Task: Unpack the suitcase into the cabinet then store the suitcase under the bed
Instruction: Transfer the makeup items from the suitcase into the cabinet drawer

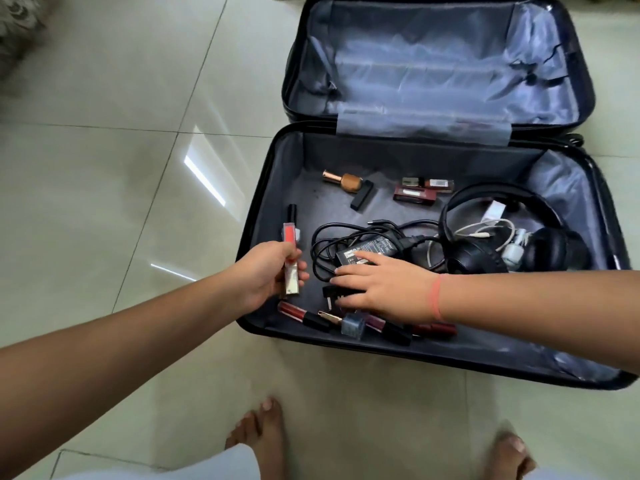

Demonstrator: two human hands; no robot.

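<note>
A dark suitcase (433, 355) lies open on the tiled floor, its far half empty. In the near half lie cosmetics, a black power adapter (372, 249) with coiled cable, and black headphones (485, 261). My left hand (266, 275) is shut on a red lip gloss tube (290, 261) at the suitcase's left edge. My right hand (377, 291) rests palm down, fingers spread, on the adapter and a small black plug (334, 294). Whether it grips anything is hidden.
More lip glosses and a small blue bottle (353, 325) line the near wall of the suitcase. A gold nail polish (343, 180) and red boxes (420, 192) lie at the back. My bare feet (263, 427) stand just before the suitcase. A patterned fabric edge (17, 26) shows top left.
</note>
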